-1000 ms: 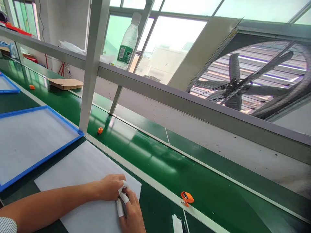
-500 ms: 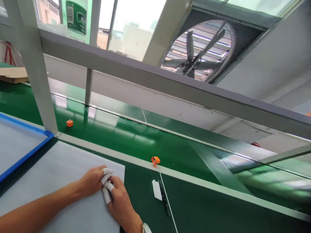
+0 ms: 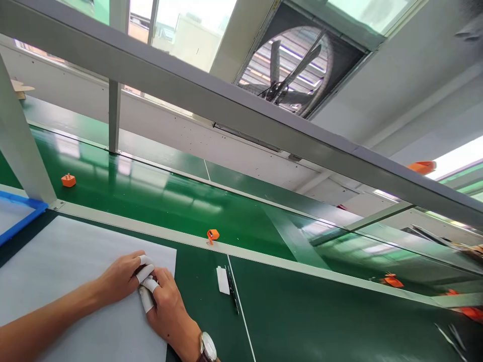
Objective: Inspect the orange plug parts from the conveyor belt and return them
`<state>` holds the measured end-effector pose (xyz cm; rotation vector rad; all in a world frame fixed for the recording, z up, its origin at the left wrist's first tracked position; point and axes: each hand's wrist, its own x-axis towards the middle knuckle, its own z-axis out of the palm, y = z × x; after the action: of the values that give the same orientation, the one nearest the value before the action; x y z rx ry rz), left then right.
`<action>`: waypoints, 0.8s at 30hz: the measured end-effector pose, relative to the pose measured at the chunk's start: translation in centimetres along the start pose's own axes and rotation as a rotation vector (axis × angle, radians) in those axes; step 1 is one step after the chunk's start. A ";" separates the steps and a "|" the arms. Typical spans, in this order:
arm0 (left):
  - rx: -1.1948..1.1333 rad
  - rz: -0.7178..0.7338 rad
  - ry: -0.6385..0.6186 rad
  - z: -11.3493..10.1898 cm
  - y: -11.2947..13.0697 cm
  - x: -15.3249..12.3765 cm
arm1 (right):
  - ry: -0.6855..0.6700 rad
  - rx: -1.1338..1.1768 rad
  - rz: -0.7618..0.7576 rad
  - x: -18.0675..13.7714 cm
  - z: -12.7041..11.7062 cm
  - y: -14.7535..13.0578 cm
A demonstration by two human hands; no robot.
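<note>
My left hand (image 3: 121,275) and my right hand (image 3: 168,307) rest together on a white foam sheet (image 3: 68,261) at the lower left. Their fingertips wear white finger cots and press against each other, curled closed. What they pinch between them, if anything, is hidden. A watch (image 3: 207,348) sits on my right wrist. Just right of the hands lie a small white card (image 3: 222,280) and a thin dark tool (image 3: 232,291) on the green bench.
A green conveyor belt (image 3: 169,201) runs behind the bench and carries small orange parts (image 3: 68,180) (image 3: 213,234), with more orange parts (image 3: 392,280) far right. A blue-edged tray corner (image 3: 22,217) is at left. A grey frame post (image 3: 18,146) and rail (image 3: 226,108) cross above. A large wall fan (image 3: 287,75) is behind.
The view has swung to the right and the hands now sit further left in the picture. The orange parts have shifted left with it. My hands stay pressed together on the sheet.
</note>
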<state>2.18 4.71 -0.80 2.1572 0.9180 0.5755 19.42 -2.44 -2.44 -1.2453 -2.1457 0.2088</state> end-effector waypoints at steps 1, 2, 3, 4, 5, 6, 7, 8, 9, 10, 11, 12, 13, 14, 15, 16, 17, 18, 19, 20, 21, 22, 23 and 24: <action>0.015 0.004 -0.003 0.0 0.0 -0.1 | 0.001 0.000 0.000 0.0 0.0 0.0; 0.025 0.006 -0.003 -0.1 0.0 -0.1 | 0.002 -0.001 0.001 0.0 0.0 0.0; 0.027 0.007 -0.002 -0.1 0.0 -0.1 | 0.002 -0.001 -0.001 0.0 0.0 -0.1; 0.025 0.009 -0.002 -0.2 0.1 -0.1 | 0.003 0.000 -0.002 0.0 0.0 0.0; 0.019 0.012 -0.005 -0.3 0.1 -0.1 | 0.005 0.001 -0.004 0.0 0.0 0.0; 0.012 0.015 -0.007 -0.4 0.2 0.0 | 0.007 0.003 -0.005 0.0 0.0 0.0; 0.007 0.016 -0.008 -0.5 0.4 0.1 | 0.008 0.005 -0.004 0.1 0.0 0.0; 0.003 0.016 -0.007 -0.6 0.5 0.1 | 0.010 0.006 -0.004 0.1 0.0 0.0; 0.003 0.014 -0.007 -0.7 0.6 0.2 | 0.010 0.007 -0.003 0.1 0.0 0.0; 0.005 0.011 -0.007 -0.7 0.7 0.3 | 0.011 0.005 -0.002 0.2 0.0 0.1; 0.010 0.006 -0.007 -0.7 0.7 0.3 | 0.009 0.001 -0.002 0.3 0.0 0.1; 0.018 0.001 -0.008 -0.6 0.7 0.4 | 0.006 -0.004 -0.002 0.3 0.0 0.1; 0.025 -0.002 -0.011 -0.6 0.6 0.4 | 0.002 -0.009 -0.001 0.4 0.0 0.1; 0.032 -0.006 -0.012 -0.6 0.5 0.5 | -0.003 -0.012 -0.002 0.4 0.1 0.1; 0.034 -0.017 -0.019 -0.7 0.4 0.7 | -0.006 -0.012 -0.004 0.4 0.1 0.1; 0.032 -0.036 -0.034 -0.9 0.2 0.9 | -0.005 -0.008 -0.007 0.5 0.2 0.2; 0.027 -0.061 -0.056 -1.1 0.1 1.3 | 0.001 -0.002 -0.009 0.5 0.3 0.3; 0.024 -0.092 -0.080 -1.4 0.0 1.9 | 0.009 0.002 -0.013 0.4 0.4 0.3; 0.025 -0.122 -0.100 -1.7 -0.1 2.7 | 0.017 0.003 -0.017 0.4 0.6 0.4; 0.030 -0.144 -0.108 -2.0 -0.1 3.6 | 0.023 -0.001 -0.020 0.4 0.7 0.5; 0.040 -0.154 -0.101 -2.1 0.0 4.7 | 0.026 -0.010 -0.021 0.4 0.8 0.6; 0.051 -0.152 -0.076 -2.1 0.2 6.0 | 0.027 -0.023 -0.020 0.4 0.9 0.6; 0.061 -0.145 -0.042 -1.9 0.5 7.3 | 0.024 -0.039 -0.018 0.4 1.0 0.6; 0.068 -0.136 -0.004 -1.5 0.7 8.8 | 0.017 -0.056 -0.015 0.4 1.1 0.7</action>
<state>7.26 11.61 1.78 2.1352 1.0865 0.4791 19.13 -1.62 -3.40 -1.2580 -2.1591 0.1328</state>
